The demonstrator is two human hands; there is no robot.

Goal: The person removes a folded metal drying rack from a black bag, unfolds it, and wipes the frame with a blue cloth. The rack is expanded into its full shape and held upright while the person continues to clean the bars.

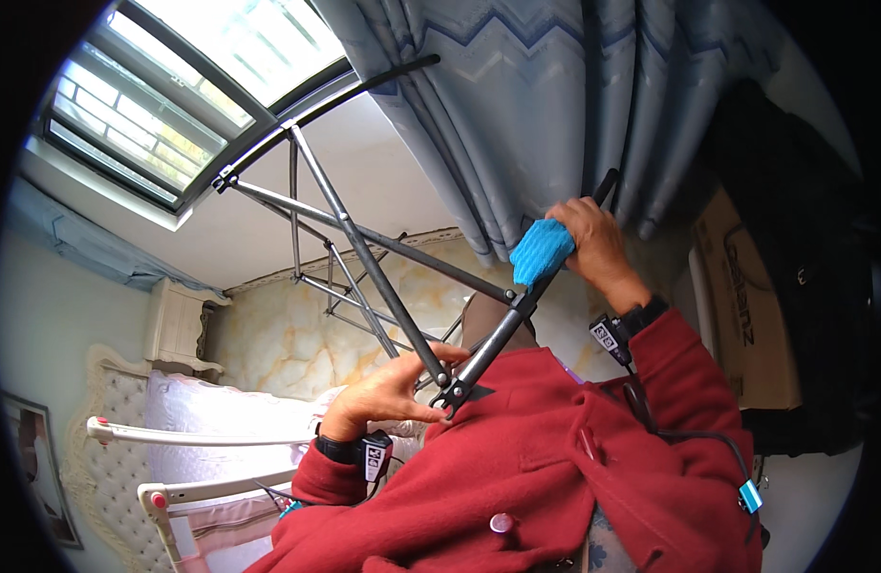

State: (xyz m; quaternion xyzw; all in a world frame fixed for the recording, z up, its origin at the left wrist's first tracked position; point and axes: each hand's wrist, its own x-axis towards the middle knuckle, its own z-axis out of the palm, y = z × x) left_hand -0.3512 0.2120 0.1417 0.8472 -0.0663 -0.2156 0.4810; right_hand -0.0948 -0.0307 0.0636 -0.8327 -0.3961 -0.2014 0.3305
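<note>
A dark grey metal folding frame (383, 282) with crossed tubes and riveted joints leans up in front of me. My right hand (593, 244) presses a bright blue cloth (541, 252) against one of its tubes, near the upper right end. Down at the lower joint (452, 392), close to my red coat, my left hand (393, 390) grips the frame with thumb and fingers around the corner. Part of the left fingers is hidden behind the tubes.
Grey-blue curtains (517, 115) hang beyond the frame, beside a window (163, 105). A bed with a tufted headboard (116, 458) and white rails (202, 436) lies at the left. A cardboard box (746, 315) and a dark object stand at the right. The floor (268, 329) has a marbled pattern.
</note>
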